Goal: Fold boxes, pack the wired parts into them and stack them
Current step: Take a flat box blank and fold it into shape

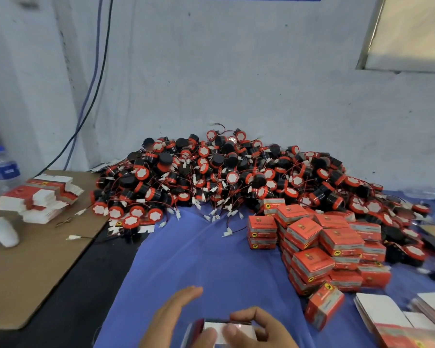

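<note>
holding a small box (220, 331) low at the near edge of the bench (211, 267), the person had both hands on it: the right hand (256, 327) had its fingers (239, 316) curled over the far side and clenched on the box, while the left hand (176, 315) lay with fingers spread and released, the thumb pressing the box's white face, most likely to steady it while a flap was tucked. motion blur hid whether the flap was shut. the box sat close to the body, probably because folding needs both hands and a short reach. the wired parts (224, 172), black and red with white plugs on thin leads, were heaped against the back wall (236, 71), straight ahead and within reach of either hand. finished boxes (324, 247) were stacked at the right, just beside the heap, so the right hand could set each one down without crossing over. flat blanks lay in two places: a fanned pile (40, 199) on the cardboard at the left, well apart, and a nearer pile (387, 315) at the right. judging by the heap, much remained to pack.
</note>
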The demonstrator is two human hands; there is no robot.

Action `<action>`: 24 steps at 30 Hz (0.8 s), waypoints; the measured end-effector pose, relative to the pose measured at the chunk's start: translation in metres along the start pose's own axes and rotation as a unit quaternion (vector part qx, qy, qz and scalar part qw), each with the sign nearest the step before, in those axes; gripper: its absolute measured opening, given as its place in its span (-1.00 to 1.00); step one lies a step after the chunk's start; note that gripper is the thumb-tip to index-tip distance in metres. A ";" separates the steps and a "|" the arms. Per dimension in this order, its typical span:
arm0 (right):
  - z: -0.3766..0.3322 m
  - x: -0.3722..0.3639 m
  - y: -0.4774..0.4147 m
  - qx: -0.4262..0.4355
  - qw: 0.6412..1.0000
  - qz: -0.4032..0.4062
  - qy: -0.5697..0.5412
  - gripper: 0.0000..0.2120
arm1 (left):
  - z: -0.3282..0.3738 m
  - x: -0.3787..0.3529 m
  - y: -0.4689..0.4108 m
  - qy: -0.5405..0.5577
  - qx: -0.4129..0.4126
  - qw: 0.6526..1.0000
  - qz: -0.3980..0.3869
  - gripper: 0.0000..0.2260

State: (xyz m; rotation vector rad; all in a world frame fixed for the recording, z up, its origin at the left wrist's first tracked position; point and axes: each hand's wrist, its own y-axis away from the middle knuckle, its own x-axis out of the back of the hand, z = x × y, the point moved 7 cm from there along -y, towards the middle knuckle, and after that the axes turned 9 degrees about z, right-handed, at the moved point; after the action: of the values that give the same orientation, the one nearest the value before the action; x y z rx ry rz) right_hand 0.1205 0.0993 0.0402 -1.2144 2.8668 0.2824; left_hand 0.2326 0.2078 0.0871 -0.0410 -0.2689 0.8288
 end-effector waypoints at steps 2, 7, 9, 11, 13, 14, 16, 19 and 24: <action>0.009 0.015 -0.014 -0.020 0.999 0.026 0.036 -0.55 | -0.017 -0.007 0.008 -0.011 -0.008 1.000 0.000 -0.68; -0.005 0.014 -0.019 0.017 0.995 0.073 0.072 -0.69 | -0.024 -0.008 -0.006 -0.074 -0.103 0.990 0.058 -0.38; -0.009 0.021 -0.021 0.026 0.992 0.101 0.076 -0.74 | -0.032 -0.012 -0.009 -0.087 -0.085 0.992 0.030 -0.52; -0.017 0.012 -0.015 0.057 0.991 0.082 0.091 -0.81 | -0.032 -0.015 0.004 -0.091 -0.129 0.986 0.049 -0.55; -0.018 0.005 -0.011 0.084 0.985 0.072 0.133 -0.88 | -0.038 -0.008 0.007 -0.028 -0.120 0.987 0.103 -0.59; -0.018 0.006 -0.009 0.092 0.981 0.072 0.153 -0.86 | -0.042 -0.004 0.005 0.008 -0.096 0.989 0.113 -0.59; -0.020 0.010 -0.006 0.076 0.986 0.035 0.143 -0.77 | -0.047 0.000 -0.004 0.055 -0.059 0.991 0.111 -0.62; -0.025 0.008 -0.003 0.025 0.991 -0.110 0.070 -0.60 | -0.049 0.008 -0.009 0.098 -0.035 0.988 0.115 -0.60; -0.033 0.007 -0.013 0.140 0.983 -0.045 0.112 -0.65 | -0.031 0.001 -0.005 0.145 -0.077 0.980 0.110 -0.66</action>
State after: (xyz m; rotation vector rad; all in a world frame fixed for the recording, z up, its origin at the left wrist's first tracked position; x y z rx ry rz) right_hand 0.1266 0.0803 0.0697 -1.3910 2.8862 -0.2693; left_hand 0.2446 0.2079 0.0580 -0.3386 -0.0522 1.0077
